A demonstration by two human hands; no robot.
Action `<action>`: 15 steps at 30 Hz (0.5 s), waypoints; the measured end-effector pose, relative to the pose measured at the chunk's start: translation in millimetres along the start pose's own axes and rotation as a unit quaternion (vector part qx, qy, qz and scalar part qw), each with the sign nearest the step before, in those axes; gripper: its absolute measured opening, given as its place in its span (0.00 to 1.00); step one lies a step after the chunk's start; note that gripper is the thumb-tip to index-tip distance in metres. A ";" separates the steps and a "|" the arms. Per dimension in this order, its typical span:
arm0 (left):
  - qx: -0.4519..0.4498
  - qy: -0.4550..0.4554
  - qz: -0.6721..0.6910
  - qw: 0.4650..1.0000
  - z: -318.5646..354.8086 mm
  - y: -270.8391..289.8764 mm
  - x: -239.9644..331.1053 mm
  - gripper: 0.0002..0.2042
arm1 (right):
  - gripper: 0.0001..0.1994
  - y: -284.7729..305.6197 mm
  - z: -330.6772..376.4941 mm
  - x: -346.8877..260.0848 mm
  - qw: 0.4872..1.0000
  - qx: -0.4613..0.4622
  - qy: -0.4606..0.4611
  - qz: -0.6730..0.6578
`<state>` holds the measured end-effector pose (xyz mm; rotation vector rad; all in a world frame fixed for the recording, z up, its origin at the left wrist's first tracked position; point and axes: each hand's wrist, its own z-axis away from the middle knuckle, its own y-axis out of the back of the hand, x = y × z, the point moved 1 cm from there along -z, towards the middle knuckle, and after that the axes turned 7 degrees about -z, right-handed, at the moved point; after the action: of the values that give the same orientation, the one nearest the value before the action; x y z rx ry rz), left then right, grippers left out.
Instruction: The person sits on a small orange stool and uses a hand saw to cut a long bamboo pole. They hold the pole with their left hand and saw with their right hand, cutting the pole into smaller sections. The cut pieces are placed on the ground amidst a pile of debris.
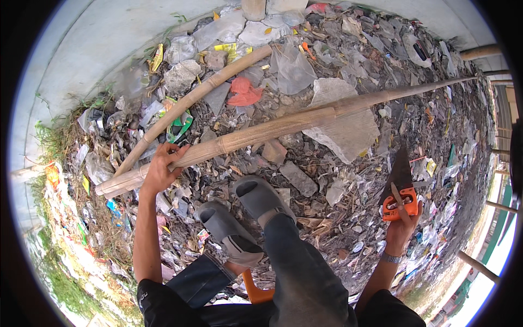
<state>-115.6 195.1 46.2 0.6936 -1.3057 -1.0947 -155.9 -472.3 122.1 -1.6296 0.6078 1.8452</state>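
Note:
A long split bamboo pole [261,133] slants over the littered ground, from the left of the head view up to the far right. Near its left end my left hand [163,166] grips it, with the fingers over its upper edge. In my right hand [402,226], out to the right, is a hand saw [400,204] with an orange handle. Its dark blade points away from me and stands apart from the pole. A shorter bamboo pole [201,90] lies beyond, its near end close to the long one's left end.
A broken concrete slab [348,128] lies under the long pole. Stones, such as a grey block [298,179], and plastic scraps cover the ground. My grey shoes [261,201] stand just this side of the pole. An orange curved object [255,289] shows by my legs. A pale wall [81,54] bounds the far left.

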 end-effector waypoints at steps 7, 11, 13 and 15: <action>-0.013 0.013 0.004 1.000 -0.8 2.1 1.4 0.37 | 0.36 -25.7 18.6 -68.6 0.989 0.050 0.127 0.059; -0.014 0.005 -0.002 1.000 -5.0 2.2 5.8 0.37 | 0.27 -48.3 22.4 -50.4 0.947 -0.005 0.256 0.195; -0.017 0.013 0.004 1.000 -3.9 4.5 5.9 0.37 | 0.24 -69.8 25.3 -43.2 0.944 -0.030 0.234 0.230; -0.016 0.025 0.014 0.999 0.0 3.1 0.6 0.38 | 0.22 -88.9 18.4 -23.9 0.965 -0.095 0.206 0.133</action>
<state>-114.9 195.7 49.2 0.6727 -1.2490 -1.0663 -105.6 -399.1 152.7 -2.1778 0.8857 1.8001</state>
